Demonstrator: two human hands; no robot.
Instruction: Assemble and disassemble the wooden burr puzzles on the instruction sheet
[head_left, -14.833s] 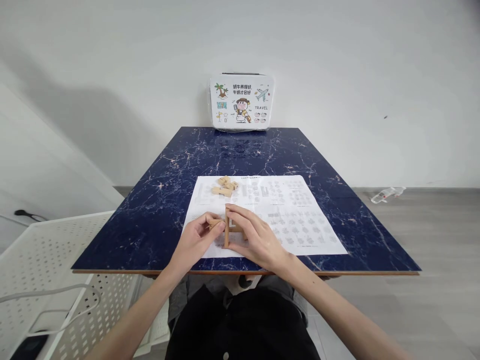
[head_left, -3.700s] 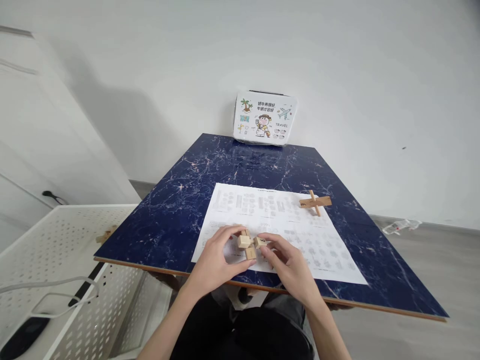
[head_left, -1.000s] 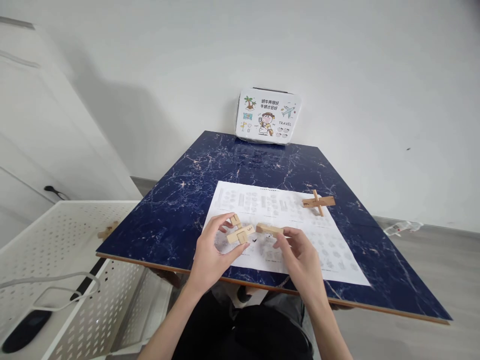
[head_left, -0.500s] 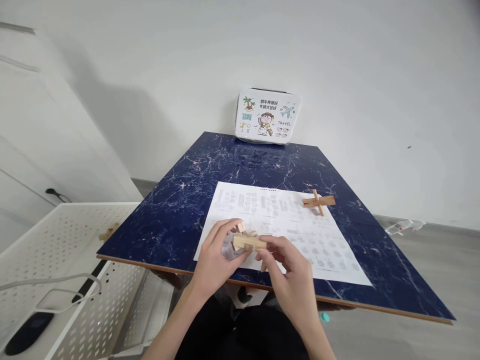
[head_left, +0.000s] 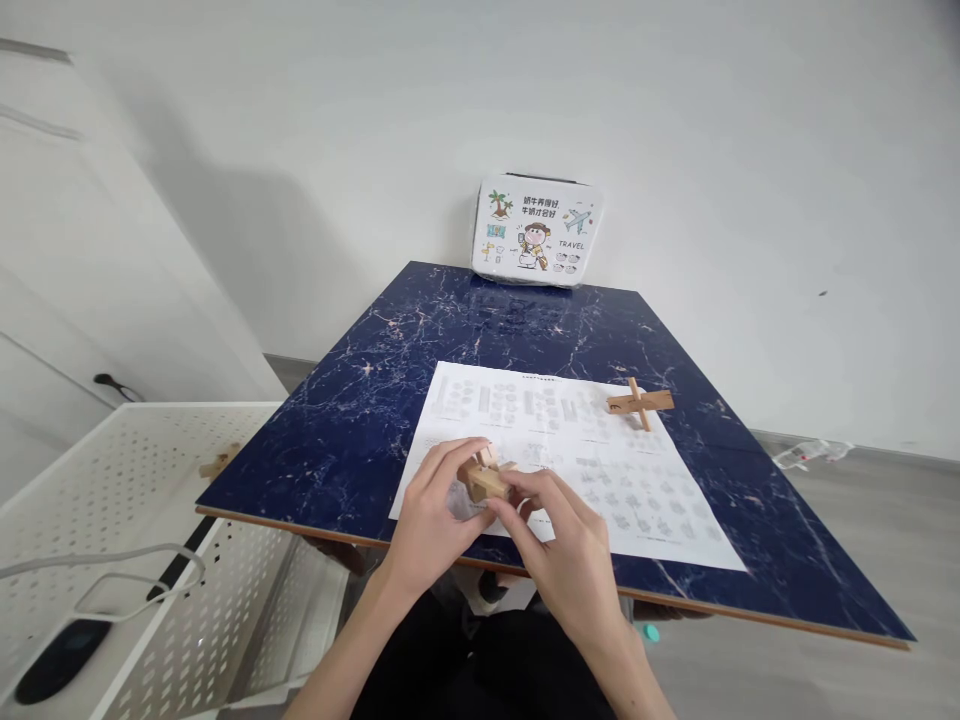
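Observation:
Both hands hold a small pale wooden block puzzle (head_left: 487, 482) above the near part of a printed instruction sheet (head_left: 570, 470). My left hand (head_left: 435, 500) curls round its left side, thumb below and fingers above. From the right, my right hand (head_left: 559, 525) pinches the puzzle's end between thumb and forefinger. How the pieces interlock is partly hidden by the fingers. On the sheet's far right corner lies a crossed pair of brown wooden pieces (head_left: 640, 403), a thin stick across a flat bar with dark marks.
The blue marbled table (head_left: 345, 400) carries a white cartoon-printed case (head_left: 536, 230) against the wall. To the left stands a white perforated cart (head_left: 97, 470) with a black device (head_left: 64, 660), a white cable (head_left: 112, 560) and some wooden pieces (head_left: 219, 462). Clear plastic (head_left: 811, 454) lies on the floor at right.
My right hand has shifted left, closer to my left hand. The wooden puzzle between them has turned, so its long front bar now looks shorter.

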